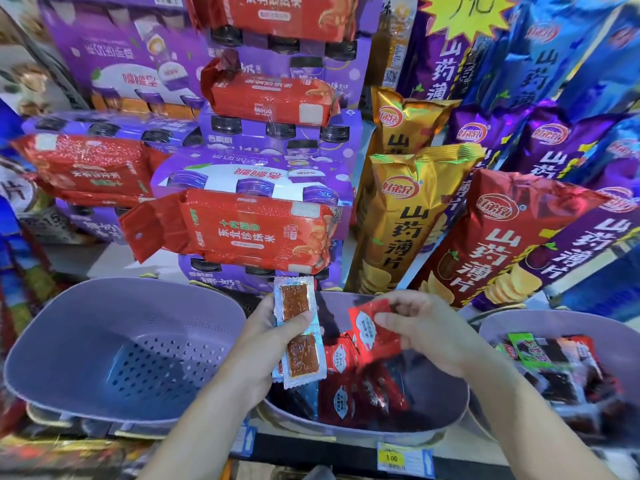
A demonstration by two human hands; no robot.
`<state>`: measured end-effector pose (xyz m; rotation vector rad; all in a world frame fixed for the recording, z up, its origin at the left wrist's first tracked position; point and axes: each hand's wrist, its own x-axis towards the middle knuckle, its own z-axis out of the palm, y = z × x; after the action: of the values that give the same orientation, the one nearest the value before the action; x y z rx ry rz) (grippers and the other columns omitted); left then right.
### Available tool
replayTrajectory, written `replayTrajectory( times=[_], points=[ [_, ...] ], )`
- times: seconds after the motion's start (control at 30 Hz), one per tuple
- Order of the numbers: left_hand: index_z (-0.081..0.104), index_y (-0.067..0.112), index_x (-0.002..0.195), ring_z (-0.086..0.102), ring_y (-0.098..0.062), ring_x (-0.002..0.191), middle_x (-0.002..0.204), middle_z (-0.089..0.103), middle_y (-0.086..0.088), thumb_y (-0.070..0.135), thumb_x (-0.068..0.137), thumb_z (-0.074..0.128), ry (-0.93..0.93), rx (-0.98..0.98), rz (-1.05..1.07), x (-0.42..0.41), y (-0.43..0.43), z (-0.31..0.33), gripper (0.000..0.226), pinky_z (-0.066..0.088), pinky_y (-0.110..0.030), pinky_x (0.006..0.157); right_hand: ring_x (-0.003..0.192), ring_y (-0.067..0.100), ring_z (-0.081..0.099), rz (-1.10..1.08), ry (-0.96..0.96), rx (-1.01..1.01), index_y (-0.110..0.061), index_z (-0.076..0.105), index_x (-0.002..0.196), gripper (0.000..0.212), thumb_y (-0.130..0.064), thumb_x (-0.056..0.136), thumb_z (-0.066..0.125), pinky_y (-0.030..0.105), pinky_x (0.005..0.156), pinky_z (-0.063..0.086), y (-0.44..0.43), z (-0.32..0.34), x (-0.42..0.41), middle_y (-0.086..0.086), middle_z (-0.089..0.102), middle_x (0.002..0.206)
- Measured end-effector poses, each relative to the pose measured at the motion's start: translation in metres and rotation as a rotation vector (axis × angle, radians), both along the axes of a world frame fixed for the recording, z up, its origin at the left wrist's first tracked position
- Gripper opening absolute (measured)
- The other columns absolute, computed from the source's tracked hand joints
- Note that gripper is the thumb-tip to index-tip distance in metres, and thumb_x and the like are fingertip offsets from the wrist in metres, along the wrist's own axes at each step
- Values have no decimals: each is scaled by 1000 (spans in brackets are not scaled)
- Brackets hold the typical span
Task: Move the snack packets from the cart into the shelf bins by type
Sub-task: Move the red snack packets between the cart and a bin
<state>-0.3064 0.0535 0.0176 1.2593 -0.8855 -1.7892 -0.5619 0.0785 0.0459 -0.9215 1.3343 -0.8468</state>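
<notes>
While the left hand [268,341] grips a strip of clear-sealed packets [296,301] with brown-red slabs inside — thumb curled across the front, strip upright over the left edge of the middle bin [363,433] — the right hand [429,329] pinches a single red packet [370,336] between thumb and fingertips just above that same bin. More red packets [346,400] lie piled inside it; the right bin [502,323] holds darker mixed packets, and the left bin [86,341] stands alongside
</notes>
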Motion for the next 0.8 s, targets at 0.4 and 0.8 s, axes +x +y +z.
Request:
replayTrajectory(
  times=[0.4, 0.8],
  points=[
    [67, 25, 128, 78, -28, 106, 116, 80, -8, 38, 94, 71, 74, 30, -137, -19, 14, 17, 37, 64, -47, 90, 77, 21, 78, -363, 47, -150, -23, 80, 94, 7, -24, 88, 83, 33, 65, 64, -16, -3, 75, 1, 79, 86],
    [68, 24, 126, 79, -26, 99, 112, 81, -7, 29, 73, 84, 26, 19, -11, 14, 5, 6, 55, 64, -40, 76, 72, 15, 65, 215, 690, 166, -23, 70, 82, 26, -46, 93, 72, 33, 69, 55, -25, -48, 18, -5, 71, 75]
  ],
)
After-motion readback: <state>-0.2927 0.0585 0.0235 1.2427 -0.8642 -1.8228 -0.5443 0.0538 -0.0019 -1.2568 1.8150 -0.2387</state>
